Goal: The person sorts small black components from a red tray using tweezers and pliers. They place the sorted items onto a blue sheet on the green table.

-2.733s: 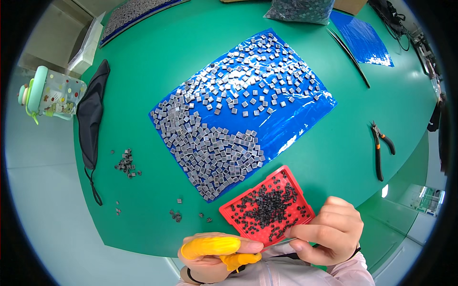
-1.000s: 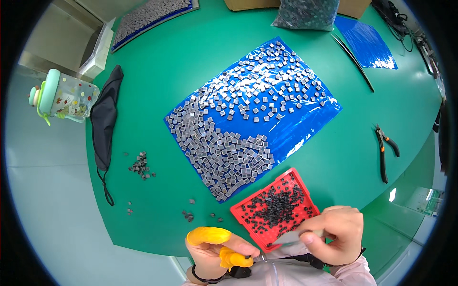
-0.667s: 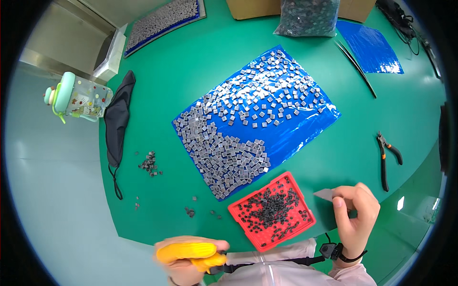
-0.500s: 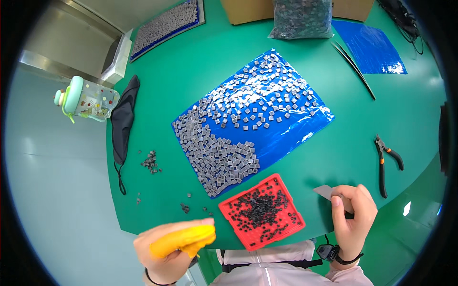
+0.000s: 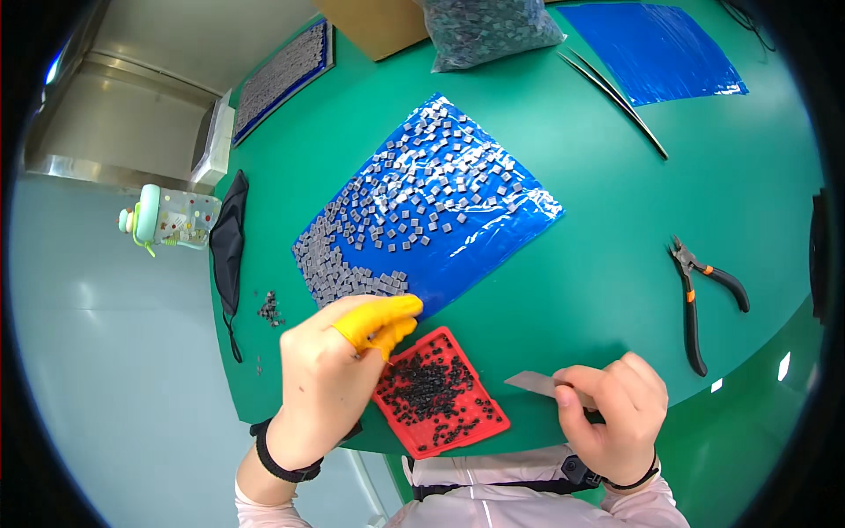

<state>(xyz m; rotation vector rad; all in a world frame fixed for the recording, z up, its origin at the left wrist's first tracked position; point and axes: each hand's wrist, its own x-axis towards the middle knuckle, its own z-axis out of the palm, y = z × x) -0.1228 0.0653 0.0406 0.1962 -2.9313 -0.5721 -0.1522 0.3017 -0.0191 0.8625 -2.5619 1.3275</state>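
My left hand (image 5: pixel 339 361), yellow finger cots (image 5: pixel 378 321) on its fingers, hovers over the lower corner of a blue film sheet (image 5: pixel 449 273). Its fingers are pressed together; whatever they may pinch is hidden. Small grey square pieces (image 5: pixel 339 273) cover the sheet, crowded at its lower left and more scattered toward the top. Just below sits a shallow red tray (image 5: pixel 493 425) holding many tiny black parts (image 5: pixel 431 392). My right hand (image 5: pixel 616 409), to the right of the tray, grips a thin grey blade (image 5: pixel 530 382) with a slanted tip that points left.
Cutting pliers (image 5: pixel 691 299) lie at right, tweezers (image 5: pixel 620 106) and another blue sheet (image 5: pixel 656 53) beyond. At the back stand a bag of pieces (image 5: pixel 488 35) and a cardboard box (image 5: pixel 374 26). A filled panel (image 5: pixel 286 75), black mask (image 5: pixel 229 242), bottle (image 5: pixel 180 217) and loose bits (image 5: pixel 269 308) are leftward.
My left hand has moved up from beside the tray to the sheet's lower corner. My right hand has brought the blade closer to the tray. The whole view has shifted.
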